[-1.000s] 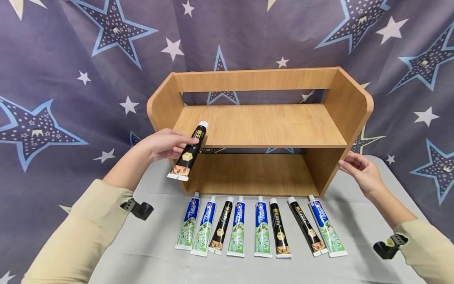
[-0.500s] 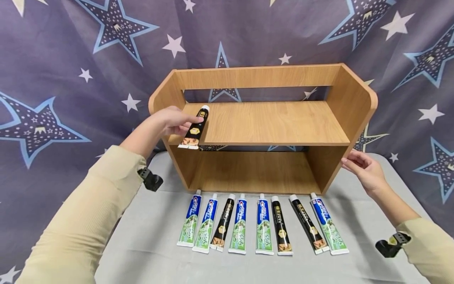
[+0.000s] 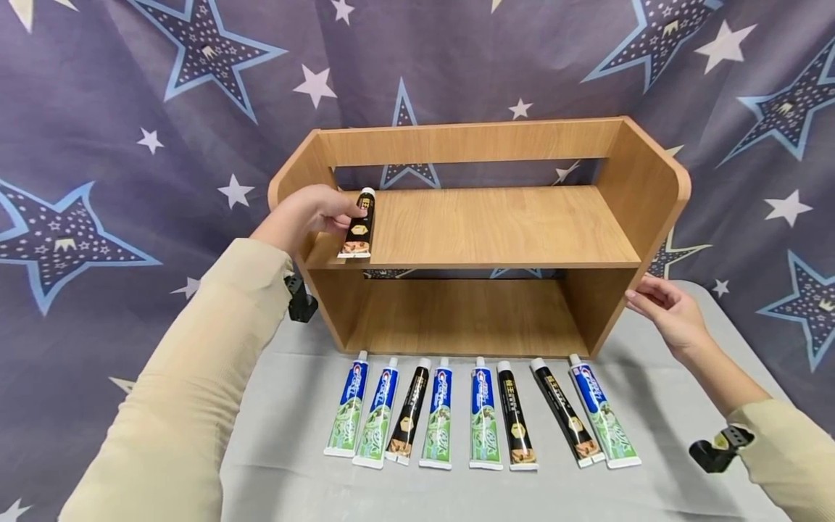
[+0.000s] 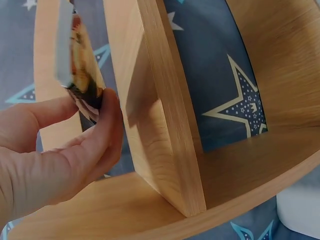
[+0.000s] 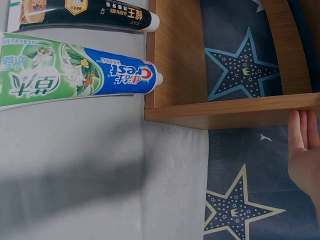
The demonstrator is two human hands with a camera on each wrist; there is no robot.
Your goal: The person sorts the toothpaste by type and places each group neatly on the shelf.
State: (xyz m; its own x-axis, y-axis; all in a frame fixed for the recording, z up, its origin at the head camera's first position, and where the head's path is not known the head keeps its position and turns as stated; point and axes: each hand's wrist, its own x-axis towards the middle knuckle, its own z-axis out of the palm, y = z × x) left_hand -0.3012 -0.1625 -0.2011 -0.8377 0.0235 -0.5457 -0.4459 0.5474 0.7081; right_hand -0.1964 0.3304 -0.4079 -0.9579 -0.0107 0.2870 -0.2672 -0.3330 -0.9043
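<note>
My left hand (image 3: 318, 208) pinches a black toothpaste tube (image 3: 359, 229) between thumb and fingers, over the left end of the upper board of a wooden shelf unit (image 3: 509, 225). The tube's white cap points to the back. In the left wrist view its flat crimped end (image 4: 64, 47) faces the camera, and the fingers sit beside the shelf board. My right hand (image 3: 672, 319) rests its fingertips against the outside of the unit's right side panel; the right wrist view shows those fingers (image 5: 303, 127) straight along the wood.
On the grey cloth before the unit lies a row of several toothpaste tubes: blue-and-green ones (image 3: 485, 428) and black ones (image 3: 517, 420). The lower shelf (image 3: 466, 315) lies under the upper board. A starry curtain (image 3: 215, 167) hangs behind.
My left hand has carried the black tube up and back, from in front of the unit to over the upper board. The right hand keeps its place at the side panel.
</note>
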